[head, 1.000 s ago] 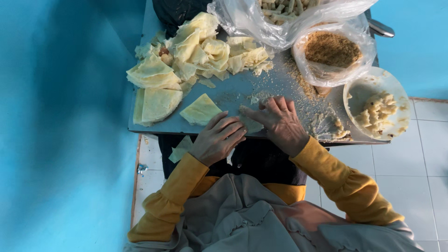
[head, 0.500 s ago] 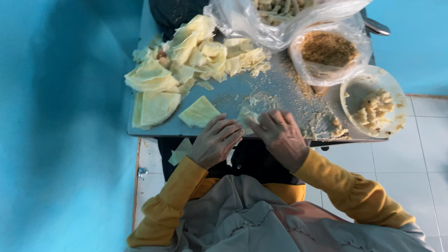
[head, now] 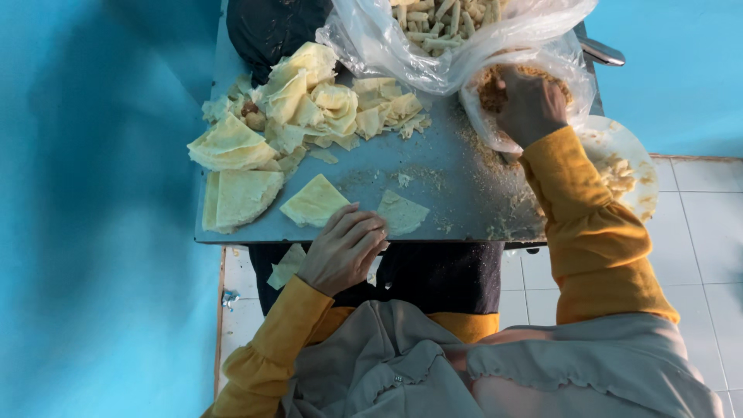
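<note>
We looked down on a grey worktop (head: 464, 178) dusted with crumbs. Our left hand (head: 344, 251) rested at its near edge, knuckles up and fingers curled loosely downward, its fingertips touching the near corner of a small pale wrapper (head: 402, 213) that lay flat on the worktop. The grip of that hand was relaxed and pinched nothing that we could see. Just beside it to the left lay a second folded wrapper (head: 313, 201), also flat.

Our right hand (head: 530, 104) was well apart from the left, reaching into a clear plastic bag of brown crumbly filling (head: 491, 93) at the far right of the worktop. Its fingers were bent down into the filling, so we could not tell whether the grip was pressed together on any of it. A white plate (head: 627, 174) with pale scraps stood just right of that bag, partly under our yellow sleeve (head: 592, 232).

Beyond the filling sat a larger clear bag of pale rolled sticks (head: 433, 19). A loose heap of yellowish wrappers (head: 309, 101) covered the far left part of the worktop, with a stack of folded triangular ones (head: 240, 193) near the left edge. A stray wrapper piece (head: 288, 265) lay below the worktop's near edge, beside our left wrist.
</note>
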A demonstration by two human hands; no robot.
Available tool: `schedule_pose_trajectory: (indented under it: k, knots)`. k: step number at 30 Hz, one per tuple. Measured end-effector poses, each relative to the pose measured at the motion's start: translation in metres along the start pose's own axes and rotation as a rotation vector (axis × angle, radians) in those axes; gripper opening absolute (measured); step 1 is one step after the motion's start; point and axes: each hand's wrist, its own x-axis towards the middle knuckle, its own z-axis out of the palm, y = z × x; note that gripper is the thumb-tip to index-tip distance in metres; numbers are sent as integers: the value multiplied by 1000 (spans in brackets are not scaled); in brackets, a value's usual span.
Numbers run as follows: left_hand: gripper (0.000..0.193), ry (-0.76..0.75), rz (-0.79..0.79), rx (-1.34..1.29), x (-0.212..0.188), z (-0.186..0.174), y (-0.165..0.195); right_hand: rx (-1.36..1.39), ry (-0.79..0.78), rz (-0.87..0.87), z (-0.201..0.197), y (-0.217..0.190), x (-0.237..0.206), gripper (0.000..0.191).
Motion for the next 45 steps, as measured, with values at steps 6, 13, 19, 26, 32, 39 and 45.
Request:
schedule_pose_trajectory:
  k: [6, 13, 19, 26, 32, 39, 45]
  knots:
    - [21, 160, -289, 111, 1, -6, 19, -60, -78, 63, 4, 0, 4, 52]
    - [25, 145, -459, 76, 8, -7, 32, 999, -100, -61, -11, -6, -27, 37]
    - [20, 150, -523, 91, 15, -3, 39, 915, -323, -332, 21, -121, -91, 14]
    - [18, 153, -510, 129, 19, 0, 41, 483, 130, -713, -21, -141, -124, 43]
    - [16, 142, -517, 60, 21, -1, 44, 561, 105, -258, -17, -140, -137, 23]
    - [16, 204, -473, -136, 20, 2, 51, 519, 52, -302, -13, -144, -124, 30]
    - [27, 152, -386, -102, 15, 5, 53, 642, 10, -354, -17, -140, -125, 48]
